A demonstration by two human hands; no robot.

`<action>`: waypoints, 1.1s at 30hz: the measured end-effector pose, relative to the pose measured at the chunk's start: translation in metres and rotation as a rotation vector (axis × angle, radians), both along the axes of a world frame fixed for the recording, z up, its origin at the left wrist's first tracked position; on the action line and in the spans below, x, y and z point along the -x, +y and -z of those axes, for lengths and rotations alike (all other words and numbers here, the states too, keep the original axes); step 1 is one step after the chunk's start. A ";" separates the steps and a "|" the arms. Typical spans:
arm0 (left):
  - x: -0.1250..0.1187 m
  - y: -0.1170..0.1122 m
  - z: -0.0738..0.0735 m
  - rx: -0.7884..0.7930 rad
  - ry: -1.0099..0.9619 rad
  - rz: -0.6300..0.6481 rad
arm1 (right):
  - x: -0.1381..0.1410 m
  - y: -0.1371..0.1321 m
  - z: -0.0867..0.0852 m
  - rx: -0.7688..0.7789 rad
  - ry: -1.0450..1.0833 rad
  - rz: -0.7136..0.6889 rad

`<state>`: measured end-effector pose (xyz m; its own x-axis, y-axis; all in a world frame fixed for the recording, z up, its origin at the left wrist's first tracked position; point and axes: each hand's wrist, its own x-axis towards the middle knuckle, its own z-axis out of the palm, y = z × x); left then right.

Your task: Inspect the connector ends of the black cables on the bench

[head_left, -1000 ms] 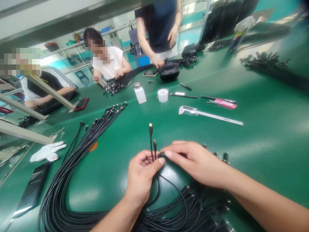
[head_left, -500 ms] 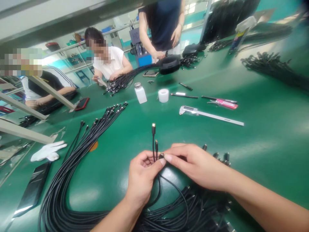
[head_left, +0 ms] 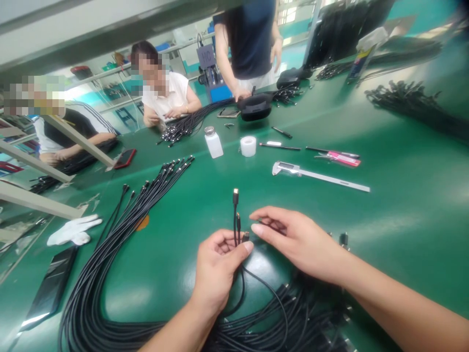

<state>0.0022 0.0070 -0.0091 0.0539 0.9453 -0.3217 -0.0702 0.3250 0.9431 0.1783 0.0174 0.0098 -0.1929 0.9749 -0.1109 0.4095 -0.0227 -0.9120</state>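
3 black connectors (head_left: pixel 235 196) jut from the gripping left hand (head_left: pixel 219 264), lower centre of the head view, while the right hand (head_left: pixel 298 240) hovers just beside, thumb and forefinger parted, seemingly mid-handling of connector tips, the next move probably calling for a precise pinch.

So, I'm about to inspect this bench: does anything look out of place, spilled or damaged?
Two things, mildly. A single white glove lies by the dark flat slab, with no mate in view. An orange patch shows on the green tabletop against the cable bundle; I can't tell whether it's a stain or sticker.
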 end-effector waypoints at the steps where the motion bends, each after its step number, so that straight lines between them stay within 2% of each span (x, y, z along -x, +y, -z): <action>1: 0.000 0.000 0.000 0.006 -0.003 0.009 | 0.001 0.000 0.001 0.007 0.010 0.012; 6: -0.001 -0.002 -0.001 0.006 -0.001 0.131 | 0.005 -0.002 -0.002 -0.016 0.110 0.010; 9: 0.000 -0.005 0.000 -0.012 0.013 0.191 | 0.005 -0.001 -0.004 0.039 0.189 -0.028; 17: -0.001 -0.005 0.001 0.007 -0.025 0.138 | -0.001 0.001 -0.007 0.103 0.273 -0.110; 23: -0.003 -0.004 -0.001 0.015 -0.066 0.136 | 0.000 0.000 -0.003 0.106 0.264 -0.064; 28: -0.002 -0.006 -0.001 0.025 -0.090 0.191 | 0.003 -0.001 0.000 0.090 0.140 0.058; 33: -0.002 -0.006 0.000 0.030 -0.085 0.207 | 0.004 -0.001 -0.001 0.089 0.140 0.067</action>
<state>0.0040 0.0008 -0.0093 0.2738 0.9015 -0.3352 -0.0779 0.3682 0.9265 0.1744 0.0162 0.0104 -0.1476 0.9736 -0.1744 0.2735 -0.1293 -0.9532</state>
